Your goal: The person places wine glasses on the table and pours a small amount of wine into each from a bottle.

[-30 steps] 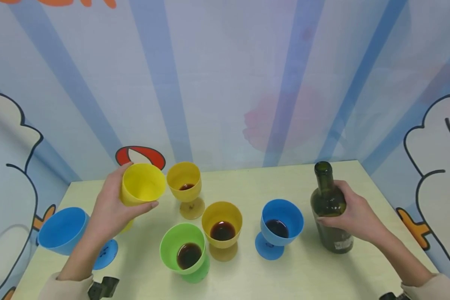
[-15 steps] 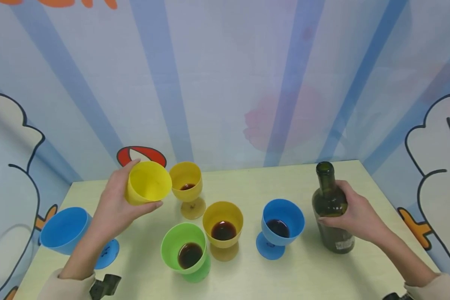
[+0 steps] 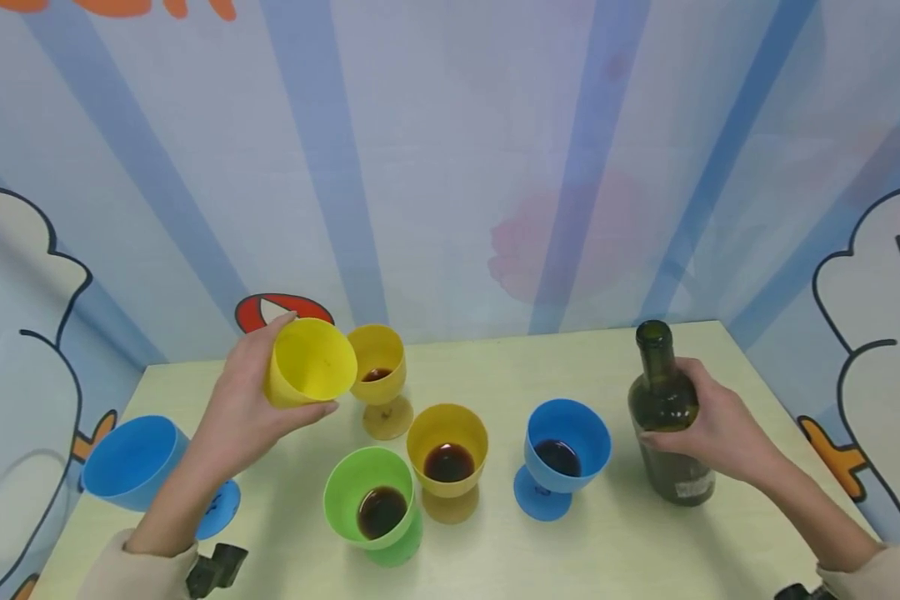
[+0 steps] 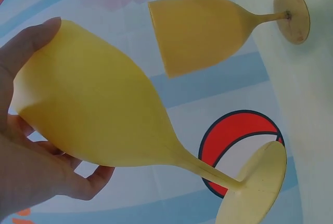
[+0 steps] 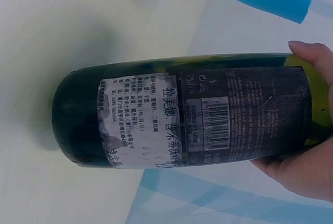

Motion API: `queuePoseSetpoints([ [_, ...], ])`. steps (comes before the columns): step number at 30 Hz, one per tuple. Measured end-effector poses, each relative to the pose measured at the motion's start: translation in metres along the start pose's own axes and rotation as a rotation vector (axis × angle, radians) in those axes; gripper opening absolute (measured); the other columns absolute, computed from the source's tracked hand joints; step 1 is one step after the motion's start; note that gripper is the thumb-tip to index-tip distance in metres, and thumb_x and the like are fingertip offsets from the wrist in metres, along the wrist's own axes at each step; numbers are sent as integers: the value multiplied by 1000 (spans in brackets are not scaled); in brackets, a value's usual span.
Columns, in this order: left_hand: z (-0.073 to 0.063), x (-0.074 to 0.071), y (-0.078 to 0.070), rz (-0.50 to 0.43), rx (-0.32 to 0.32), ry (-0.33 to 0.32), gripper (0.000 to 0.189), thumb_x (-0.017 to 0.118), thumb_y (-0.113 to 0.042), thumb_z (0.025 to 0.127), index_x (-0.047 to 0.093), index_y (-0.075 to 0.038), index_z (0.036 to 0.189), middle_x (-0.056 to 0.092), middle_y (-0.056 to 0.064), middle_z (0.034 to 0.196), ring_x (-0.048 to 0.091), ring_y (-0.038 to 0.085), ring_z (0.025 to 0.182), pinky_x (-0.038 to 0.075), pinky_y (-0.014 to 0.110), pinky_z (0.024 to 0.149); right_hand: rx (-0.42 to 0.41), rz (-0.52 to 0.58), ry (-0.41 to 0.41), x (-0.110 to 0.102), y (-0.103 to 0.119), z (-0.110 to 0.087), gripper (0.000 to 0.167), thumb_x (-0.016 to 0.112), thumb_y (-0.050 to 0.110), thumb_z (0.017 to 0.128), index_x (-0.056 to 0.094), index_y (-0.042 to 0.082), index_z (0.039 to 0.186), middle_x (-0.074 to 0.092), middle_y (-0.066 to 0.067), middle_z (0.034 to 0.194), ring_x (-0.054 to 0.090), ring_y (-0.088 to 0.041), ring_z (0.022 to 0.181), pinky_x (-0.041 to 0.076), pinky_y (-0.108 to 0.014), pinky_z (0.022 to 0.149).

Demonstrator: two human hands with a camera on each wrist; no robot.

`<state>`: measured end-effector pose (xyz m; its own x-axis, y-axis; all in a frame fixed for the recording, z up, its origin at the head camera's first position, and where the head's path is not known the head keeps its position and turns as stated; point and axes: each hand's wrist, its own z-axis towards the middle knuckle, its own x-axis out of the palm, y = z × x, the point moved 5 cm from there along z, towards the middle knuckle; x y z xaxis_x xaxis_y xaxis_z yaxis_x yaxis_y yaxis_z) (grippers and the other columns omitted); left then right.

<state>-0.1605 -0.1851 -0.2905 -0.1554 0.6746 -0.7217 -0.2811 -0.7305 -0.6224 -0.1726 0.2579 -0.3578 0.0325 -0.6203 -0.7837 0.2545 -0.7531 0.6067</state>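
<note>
My left hand (image 3: 243, 400) grips a yellow goblet (image 3: 313, 362) by its bowl. The goblet leans, and its foot (image 4: 255, 182) is held up in the left wrist view; no dark liquid shows inside. Beside it on the table stands a darker yellow goblet (image 3: 378, 367) with a little dark liquid. My right hand (image 3: 720, 425) is wrapped round a dark green wine bottle (image 3: 663, 408), thumb in front. The bottle is near upright with its mouth uncovered; whether its base touches the table I cannot tell. Its printed label (image 5: 244, 115) faces the right wrist camera.
A green goblet (image 3: 371, 500), another yellow goblet (image 3: 447, 442) and a blue goblet (image 3: 566, 450), each with dark liquid, stand mid-table. Another blue goblet (image 3: 131, 462) is partly behind the left forearm. A printed cloth backdrop (image 3: 450, 167) rises behind the table (image 3: 487, 567).
My left hand has carried the yellow goblet a little to the right and slightly upward, close to the back yellow goblet in the head view. The bottle has barely shifted.
</note>
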Motion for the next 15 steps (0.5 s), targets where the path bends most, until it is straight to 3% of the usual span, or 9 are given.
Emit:
queuePoseSetpoints([
  [7, 2, 1, -7, 27, 29, 32, 91, 81, -13, 66, 28, -5, 140, 41, 20, 125, 36, 37, 109, 38, 60, 81, -68, -58, -27, -12, 13, 8, 86, 81, 18, 66, 30, -8, 130, 49, -30, 113, 54, -46, 93, 47, -55, 67],
  [15, 3, 1, -15, 40, 40, 50, 91, 81, -15, 66, 29, -7, 140, 39, 20, 127, 37, 37, 109, 40, 59, 81, -161, -158, -56, -30, 40, 20, 83, 81, 18, 65, 33, -9, 127, 52, -28, 106, 56, -41, 87, 48, -51, 63],
])
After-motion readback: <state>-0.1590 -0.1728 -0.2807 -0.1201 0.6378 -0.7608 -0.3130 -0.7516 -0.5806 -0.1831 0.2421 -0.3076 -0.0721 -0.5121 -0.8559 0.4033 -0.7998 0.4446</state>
